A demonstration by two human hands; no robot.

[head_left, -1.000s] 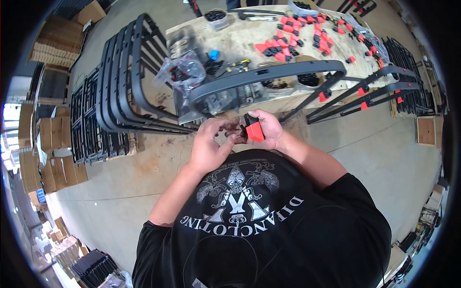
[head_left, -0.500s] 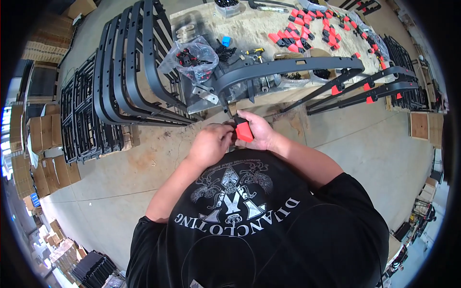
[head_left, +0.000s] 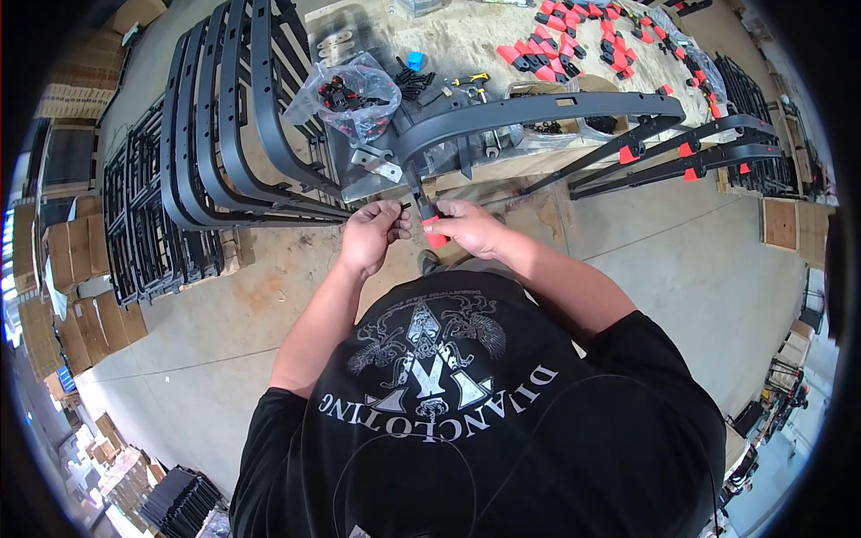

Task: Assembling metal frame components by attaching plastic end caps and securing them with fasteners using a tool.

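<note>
My right hand [head_left: 471, 231] grips a red-and-black end piece [head_left: 437, 238] between thumb and fingers. The black upper part of that piece meets the lower end of a curved black metal frame [head_left: 547, 109] lying across the table edge. My left hand [head_left: 369, 237] is just left of it, fingers pinched on a small dark bolt-like part [head_left: 406, 206] whose tip sticks out toward the end piece. A flat metal bracket [head_left: 375, 165] lies at the table edge beyond my left hand.
Several similar frames [head_left: 224, 117] stand at left, and more with red pieces [head_left: 689, 152] at right. On the wooden table [head_left: 448, 45] are a clear bag of parts [head_left: 359, 99], a blue block [head_left: 415, 61], a wrench [head_left: 492, 145] and many red-and-black pieces [head_left: 547, 49].
My right hand has brought the red-and-black piece up to the frame's end and turned it. My left hand has drawn away from it to the left, with a small dark part in its fingers.
</note>
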